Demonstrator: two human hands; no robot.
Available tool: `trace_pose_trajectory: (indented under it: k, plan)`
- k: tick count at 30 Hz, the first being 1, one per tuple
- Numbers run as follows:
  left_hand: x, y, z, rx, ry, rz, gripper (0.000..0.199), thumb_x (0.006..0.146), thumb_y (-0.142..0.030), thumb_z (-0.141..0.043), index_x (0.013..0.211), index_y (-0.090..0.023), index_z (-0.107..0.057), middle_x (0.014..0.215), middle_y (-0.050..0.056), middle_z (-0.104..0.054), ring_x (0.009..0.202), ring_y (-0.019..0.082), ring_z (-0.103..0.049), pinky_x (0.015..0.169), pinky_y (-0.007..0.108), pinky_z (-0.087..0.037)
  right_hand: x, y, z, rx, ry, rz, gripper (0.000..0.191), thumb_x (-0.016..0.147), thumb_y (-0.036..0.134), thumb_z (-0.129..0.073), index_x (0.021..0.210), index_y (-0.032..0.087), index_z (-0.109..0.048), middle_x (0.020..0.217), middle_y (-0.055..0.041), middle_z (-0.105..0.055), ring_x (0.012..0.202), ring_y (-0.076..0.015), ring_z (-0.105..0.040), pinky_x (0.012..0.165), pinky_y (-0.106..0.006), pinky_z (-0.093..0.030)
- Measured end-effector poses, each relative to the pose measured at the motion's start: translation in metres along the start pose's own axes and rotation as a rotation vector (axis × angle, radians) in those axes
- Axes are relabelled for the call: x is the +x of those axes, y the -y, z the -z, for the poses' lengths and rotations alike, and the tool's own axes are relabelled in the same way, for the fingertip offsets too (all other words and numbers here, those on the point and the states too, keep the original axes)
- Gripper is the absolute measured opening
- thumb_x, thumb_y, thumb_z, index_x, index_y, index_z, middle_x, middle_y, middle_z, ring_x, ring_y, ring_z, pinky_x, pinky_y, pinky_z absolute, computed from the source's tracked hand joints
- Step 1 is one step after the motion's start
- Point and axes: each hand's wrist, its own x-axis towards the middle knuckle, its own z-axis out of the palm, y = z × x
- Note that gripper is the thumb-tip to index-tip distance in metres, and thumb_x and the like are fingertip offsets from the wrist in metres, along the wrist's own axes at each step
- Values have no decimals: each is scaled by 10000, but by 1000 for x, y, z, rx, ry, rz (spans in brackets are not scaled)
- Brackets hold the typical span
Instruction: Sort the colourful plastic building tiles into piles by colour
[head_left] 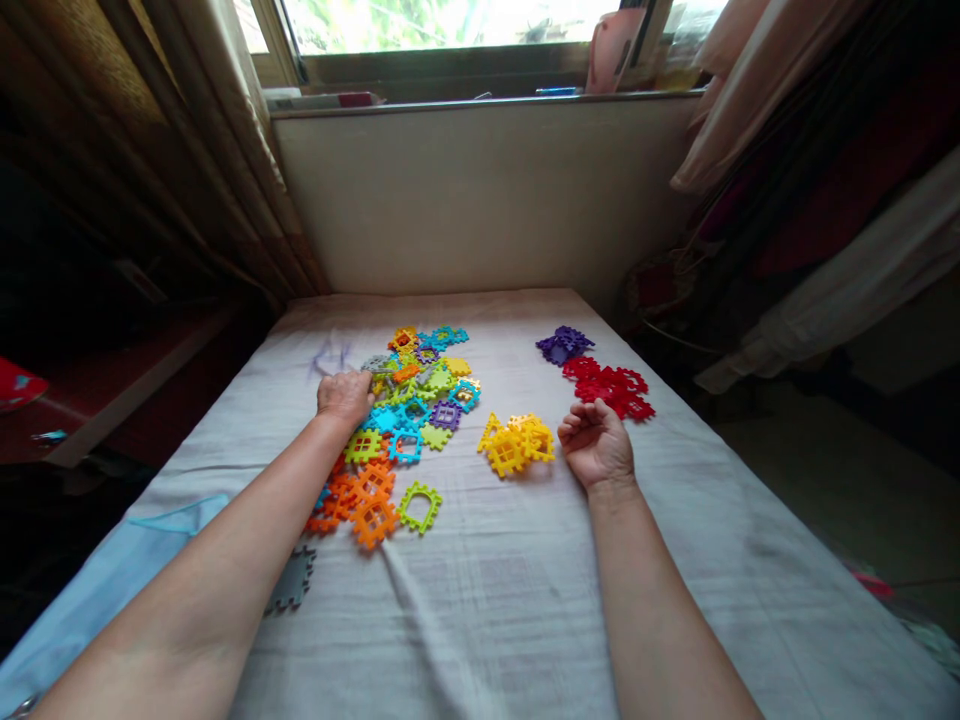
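Note:
My left hand (345, 396) is at the left edge of a mixed heap of plastic interlocking pieces (405, 415), back upward. Its fingers are mostly hidden, beside a grey piece (377, 364); whether they grip anything I cannot tell. My right hand (600, 442) rests palm up with loosely curled fingers and an empty palm. It lies between a yellow pile (516, 444) and a red pile (609, 387) of such pieces. Behind the red one is a purple pile (564, 345). Orange pieces (373, 483) and a green arched frame (420, 507) lie at the heap's near side.
A pale sheet (487, 610) covers the surface. A grey toothed plate (295, 578) lies by my left forearm, and light blue cloth (161, 540) is at the left edge. A blurred purple shape (330, 357) shows beyond my left hand. Past the far edge stands a wall (480, 200) below a window.

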Motion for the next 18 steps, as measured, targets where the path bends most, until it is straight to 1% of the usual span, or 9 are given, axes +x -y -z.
trace_pose_trajectory:
  k: [2,4,7,10,14,16,18]
  plan:
    - [-5,3,0,11,-7,-58,397,885,-307,-444,1218,-197,-630,1166,144,-677,1095,321,-610,899,409,-443,-1,0,-1,-2,15,-2,210,738,235,-686,603,200,-530,543,58,-621,440,-65,-528,413,-166,-442]
    - [-8,6,0,12,14,-92,420,882,-305,-442,1256,-230,-618,1180,127,-668,1108,312,-606,903,393,-443,-2,0,-2,-2,15,-2,211,741,231,-683,601,200,-529,536,60,-617,438,-64,-527,411,-163,-440]
    - [-11,9,2,22,42,-88,407,860,-271,-462,1217,-260,-657,1139,115,-675,1096,306,-612,905,378,-440,-3,0,-3,4,-3,-3,210,744,225,-675,596,198,-529,532,59,-615,433,-62,-526,407,-161,-438]
    - [-12,11,4,34,40,-59,392,857,-295,-473,1173,-210,-688,1130,154,-669,1083,333,-604,908,401,-434,-2,-1,-2,7,1,0,209,735,228,-684,596,199,-530,534,61,-617,434,-62,-529,406,-161,-442]
    - [-8,11,5,39,2,-82,405,868,-371,-470,1135,-179,-707,1211,174,-642,1121,359,-565,918,428,-421,1,-2,0,-13,26,14,217,704,241,-720,601,200,-534,545,63,-625,438,-59,-532,409,-157,-448]
    - [-7,10,6,26,2,-92,402,867,-377,-480,1119,-167,-713,1230,175,-640,1128,367,-562,932,437,-410,1,-2,0,-20,27,16,223,692,242,-733,601,199,-534,547,61,-629,436,-59,-531,410,-157,-449]
    - [-7,8,7,15,4,-87,389,866,-361,-497,1097,-137,-715,1207,187,-653,1121,370,-571,951,438,-392,0,-2,-1,-13,3,6,215,699,235,-720,598,197,-534,543,57,-629,433,-60,-530,409,-159,-447]
